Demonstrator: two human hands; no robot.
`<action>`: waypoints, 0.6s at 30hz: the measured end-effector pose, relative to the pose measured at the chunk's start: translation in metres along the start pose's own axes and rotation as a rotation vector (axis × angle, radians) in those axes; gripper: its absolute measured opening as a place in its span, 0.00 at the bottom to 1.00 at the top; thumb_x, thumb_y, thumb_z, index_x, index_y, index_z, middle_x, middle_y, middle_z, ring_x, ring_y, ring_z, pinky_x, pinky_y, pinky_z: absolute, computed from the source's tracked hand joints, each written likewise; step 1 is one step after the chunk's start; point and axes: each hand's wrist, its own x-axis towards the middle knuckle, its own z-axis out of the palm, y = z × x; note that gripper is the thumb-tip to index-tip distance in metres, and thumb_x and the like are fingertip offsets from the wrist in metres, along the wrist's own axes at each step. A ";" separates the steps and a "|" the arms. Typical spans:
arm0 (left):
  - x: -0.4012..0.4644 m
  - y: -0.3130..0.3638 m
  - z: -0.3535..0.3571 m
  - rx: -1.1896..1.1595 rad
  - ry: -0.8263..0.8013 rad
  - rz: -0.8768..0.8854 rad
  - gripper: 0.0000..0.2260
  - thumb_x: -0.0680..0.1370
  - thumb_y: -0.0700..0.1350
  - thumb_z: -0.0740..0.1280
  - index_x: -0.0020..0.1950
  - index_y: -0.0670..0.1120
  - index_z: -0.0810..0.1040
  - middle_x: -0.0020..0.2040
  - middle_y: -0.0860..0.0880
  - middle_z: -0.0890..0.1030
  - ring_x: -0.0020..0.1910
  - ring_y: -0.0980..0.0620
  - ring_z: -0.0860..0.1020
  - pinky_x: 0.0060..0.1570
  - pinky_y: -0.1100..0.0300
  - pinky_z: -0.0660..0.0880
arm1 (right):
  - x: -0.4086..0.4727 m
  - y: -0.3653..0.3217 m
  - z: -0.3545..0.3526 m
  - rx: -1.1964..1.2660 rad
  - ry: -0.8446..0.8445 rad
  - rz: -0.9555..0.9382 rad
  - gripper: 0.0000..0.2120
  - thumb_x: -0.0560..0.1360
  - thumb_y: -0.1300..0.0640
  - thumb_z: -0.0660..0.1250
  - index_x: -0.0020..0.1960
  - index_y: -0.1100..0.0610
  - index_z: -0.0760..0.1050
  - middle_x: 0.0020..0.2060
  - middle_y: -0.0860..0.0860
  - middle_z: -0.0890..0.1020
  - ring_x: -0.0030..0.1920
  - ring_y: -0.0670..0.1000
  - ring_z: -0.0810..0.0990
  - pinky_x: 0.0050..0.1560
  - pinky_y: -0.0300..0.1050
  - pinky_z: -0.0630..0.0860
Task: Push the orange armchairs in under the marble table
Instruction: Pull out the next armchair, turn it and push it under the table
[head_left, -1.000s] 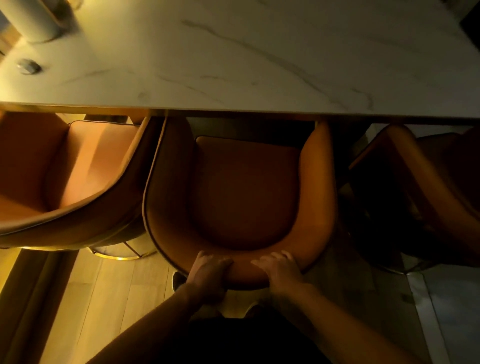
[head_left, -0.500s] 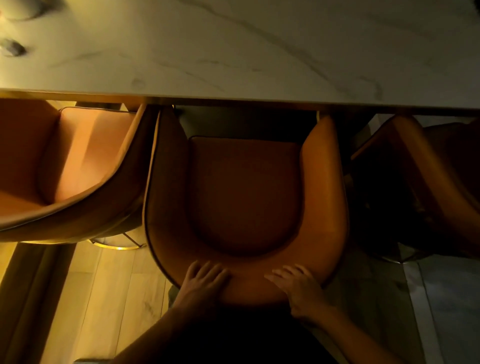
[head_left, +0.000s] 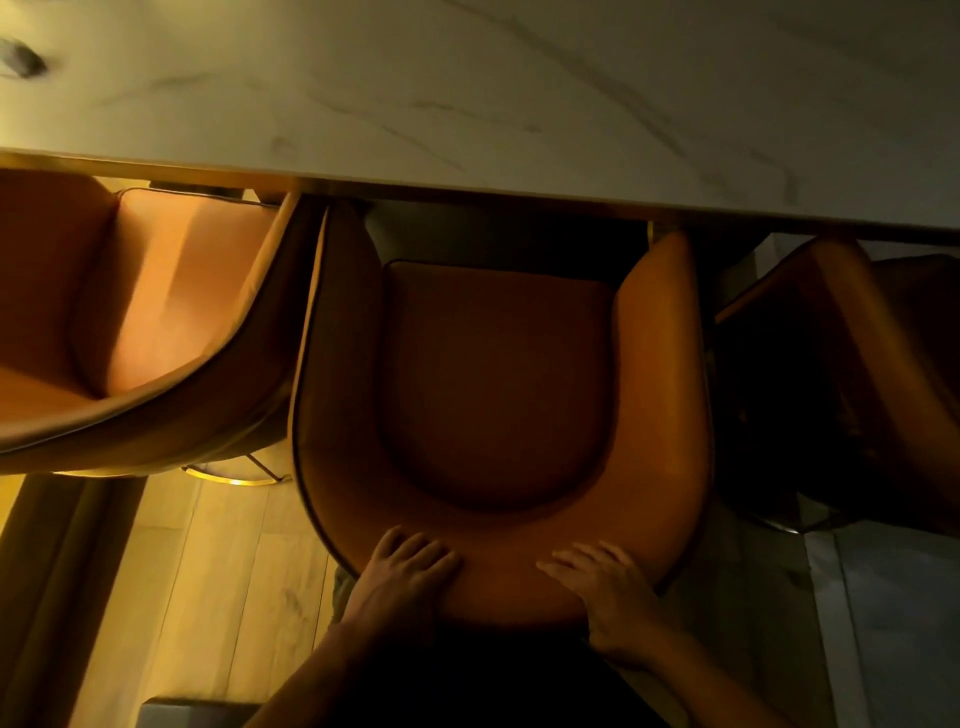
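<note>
Both of my hands lie on the curved top of the backrest of the middle orange armchair (head_left: 498, 395). My left hand (head_left: 402, 571) rests flat on the left part of the rim, fingers (head_left: 415, 545) nearly straight and spread, pointing toward the table; it wraps nothing. My right hand (head_left: 608, 587) rests on the right part of the rim, fingers (head_left: 576, 564) extended and angled leftward, palm draped over the outer edge of the backrest; it also holds nothing, only presses on the leather.

Marble table (head_left: 467, 88): pale, veined slab filling the upper field, its near edge running slightly downward to the right. Middle armchair: directly before me, the tips of its two armrests meeting the table edge, the seat cushion almost wholly in view short of the slab. Left orange armchair (head_left: 130, 322): turned at an angle, its side close against the middle chair, front tucked below the table edge. Right orange armchair (head_left: 857, 374): in deep shadow, just beside the middle chair, detail hard to make out. Wooden floor (head_left: 208, 597): lit yellow at lower left. Small dark object (head_left: 23, 60): blurred, on the table's far left.
</note>
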 end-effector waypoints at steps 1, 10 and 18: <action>0.000 -0.001 0.000 -0.004 0.005 0.008 0.20 0.70 0.60 0.60 0.60 0.56 0.72 0.53 0.56 0.81 0.52 0.52 0.79 0.57 0.50 0.70 | 0.001 0.000 -0.001 0.007 -0.006 0.002 0.35 0.74 0.39 0.65 0.76 0.38 0.52 0.74 0.43 0.62 0.74 0.50 0.57 0.72 0.48 0.46; 0.006 -0.010 0.008 0.054 0.002 0.063 0.21 0.71 0.62 0.61 0.59 0.55 0.72 0.51 0.56 0.80 0.49 0.53 0.79 0.54 0.53 0.73 | 0.004 0.000 -0.003 0.014 -0.083 0.056 0.37 0.73 0.47 0.66 0.76 0.37 0.50 0.75 0.41 0.58 0.75 0.47 0.54 0.73 0.49 0.45; 0.009 -0.012 0.014 0.102 0.094 0.133 0.16 0.71 0.60 0.62 0.54 0.54 0.73 0.45 0.56 0.79 0.42 0.53 0.78 0.47 0.57 0.69 | 0.004 -0.009 -0.002 0.031 -0.098 0.122 0.42 0.70 0.58 0.65 0.75 0.36 0.47 0.76 0.42 0.58 0.75 0.48 0.54 0.74 0.48 0.44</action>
